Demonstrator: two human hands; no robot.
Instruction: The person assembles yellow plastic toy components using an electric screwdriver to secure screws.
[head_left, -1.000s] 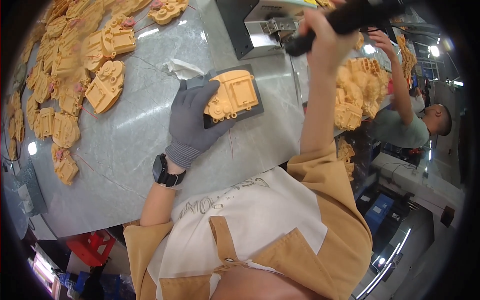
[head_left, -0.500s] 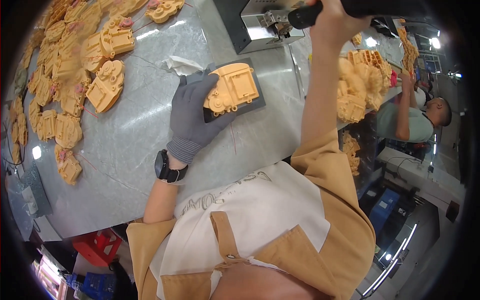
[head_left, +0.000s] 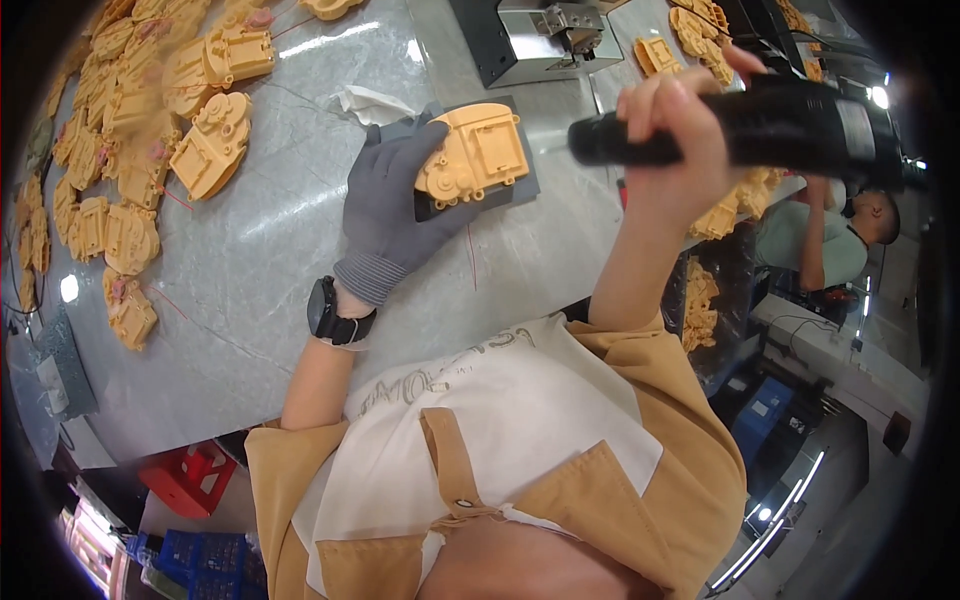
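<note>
My left hand (head_left: pixel 392 190), in a grey glove, grips the left side of a yellow-orange plastic housing (head_left: pixel 492 150). The housing lies on a dark flat block (head_left: pixel 527 172) on the table, its moulded compartment facing up. A thin red wire (head_left: pixel 472 258) trails below it. My bare right hand (head_left: pixel 680 140) is wrapped round a black electric screwdriver (head_left: pixel 800 130), held nearly level in the air to the right of the housing. The tool's slim tip points left and is blurred, apart from the housing.
Many similar housings (head_left: pixel 130 125) are heaped on the left of the grey table (head_left: pixel 270 330). More housings (head_left: pixel 655 55) are at the right. A metal-and-black bench device (head_left: pixel 545 40) stands at the far side, near a crumpled white tissue (head_left: pixel 372 105). Another person (head_left: pixel 815 245) sits at the right.
My right hand has brought the electric screwdriver back from beside the bench device, nearer to me and to the right of the housing. My left hand keeps its hold on the housing.
</note>
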